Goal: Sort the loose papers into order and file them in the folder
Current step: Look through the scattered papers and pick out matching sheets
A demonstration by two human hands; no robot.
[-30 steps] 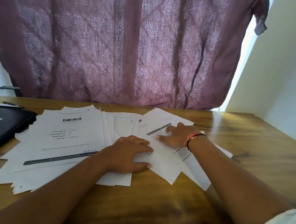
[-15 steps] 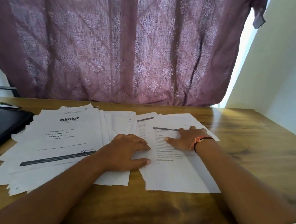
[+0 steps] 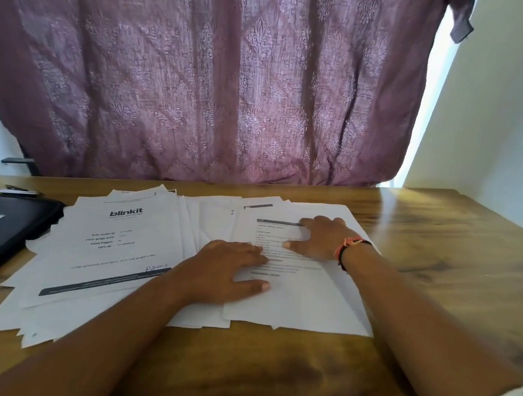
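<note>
Wooden table [image 3: 439,263] — both hands flat on loose papers [image 3: 115,247].

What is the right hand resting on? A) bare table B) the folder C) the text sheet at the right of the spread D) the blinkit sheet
C: the right hand lies flat, fingers straight, on the text sheet at the right end of the spread, while the blinkit sheet and the folder lie further left.

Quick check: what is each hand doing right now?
Left hand: open, fingers flat on the spread papers, gripping nothing.
Right hand: open, fingers flat on the printed sheet, gripping nothing.
</note>
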